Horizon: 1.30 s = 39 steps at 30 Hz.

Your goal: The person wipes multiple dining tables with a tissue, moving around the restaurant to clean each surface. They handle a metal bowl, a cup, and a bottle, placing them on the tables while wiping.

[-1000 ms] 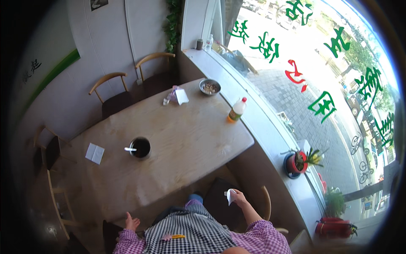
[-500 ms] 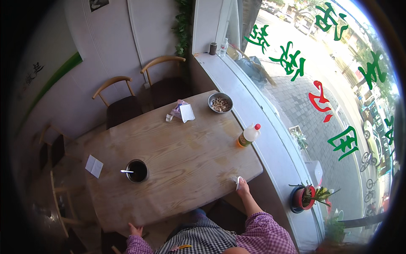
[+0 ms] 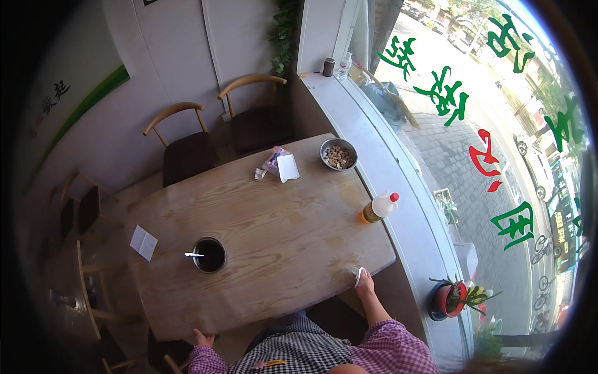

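Note:
My right hand [image 3: 365, 284] is closed on a crumpled white tissue [image 3: 359, 274] at the near right edge of the wooden table [image 3: 274, 224]. Beside the tissue the tabletop shows a dull, smeared patch. My left hand [image 3: 203, 338] touches the near left edge of the table, holding nothing, its fingers apart. Between the hands and further in stands a dark bowl [image 3: 210, 255] of dark liquid, with a white-handled utensil [image 3: 194, 254] leaning on its rim. A red-capped bottle [image 3: 380, 207] with amber liquid stands at the right edge, beyond my right hand.
Toward the far right corner is a metal bowl [image 3: 339, 154] of small pale brown pieces. Left of it lie a purple packet and a white card [image 3: 288, 168]. A folded paper [image 3: 143, 243] lies at the left. Chairs [image 3: 187, 146] line the far side; a potted plant [image 3: 450, 298] stands on the sill.
The view has shifted slightly, so the table and its items appear a little further right and lower. My right hand still grips the tissue at the edge; my left stays at its edge.

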Tool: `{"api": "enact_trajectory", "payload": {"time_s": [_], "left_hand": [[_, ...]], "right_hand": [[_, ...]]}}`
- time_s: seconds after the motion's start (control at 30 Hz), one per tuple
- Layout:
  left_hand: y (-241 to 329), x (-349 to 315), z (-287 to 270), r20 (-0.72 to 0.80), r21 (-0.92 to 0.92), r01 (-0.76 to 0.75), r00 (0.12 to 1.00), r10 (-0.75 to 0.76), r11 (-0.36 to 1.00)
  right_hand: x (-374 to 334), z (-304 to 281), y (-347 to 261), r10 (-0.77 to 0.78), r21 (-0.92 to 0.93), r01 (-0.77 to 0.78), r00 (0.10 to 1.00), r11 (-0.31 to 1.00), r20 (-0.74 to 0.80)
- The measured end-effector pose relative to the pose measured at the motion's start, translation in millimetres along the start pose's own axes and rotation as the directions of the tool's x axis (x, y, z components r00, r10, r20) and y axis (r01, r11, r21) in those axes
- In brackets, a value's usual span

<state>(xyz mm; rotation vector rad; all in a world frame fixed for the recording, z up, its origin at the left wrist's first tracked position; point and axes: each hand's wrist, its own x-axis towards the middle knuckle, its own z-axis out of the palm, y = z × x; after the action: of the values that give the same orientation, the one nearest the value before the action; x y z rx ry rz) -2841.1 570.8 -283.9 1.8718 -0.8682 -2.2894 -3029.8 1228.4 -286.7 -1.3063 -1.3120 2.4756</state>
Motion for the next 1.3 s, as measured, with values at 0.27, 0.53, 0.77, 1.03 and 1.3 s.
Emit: {"api": "enact_trajectory", "payload": {"time_s": [0.27,0.53,0.77,1.03,1.3], "left_hand": [[41,-42,6,-0.252,0.638,0.431,0.900,-0.355,0.638],[37,-81,153,0.333,0.552,-0.478,0.877,0.345,0.683],[80,-34,247,0.352,0.548,-0.739,0.629,0.693,0.392],[115,-30,287,0.519,0.617,-0.773,0.539,0.664,0.146],[141,-36,306,0.532,0.734,-0.670,0.668,0.520,0.109]], "right_hand": [[-23,-19,-65,0.191,-0.721,-0.169,0.980,0.672,-0.051],[-43,135,-80,-0.232,-0.801,0.567,0.819,0.190,0.525],[-63,379,34,-0.136,-0.331,0.941,0.339,0.074,0.931],[-97,544,142,0.290,-0.330,0.892,0.242,0.310,0.926],[-121,575,152,0.618,-0.306,0.903,0.059,0.302,0.784]]}}
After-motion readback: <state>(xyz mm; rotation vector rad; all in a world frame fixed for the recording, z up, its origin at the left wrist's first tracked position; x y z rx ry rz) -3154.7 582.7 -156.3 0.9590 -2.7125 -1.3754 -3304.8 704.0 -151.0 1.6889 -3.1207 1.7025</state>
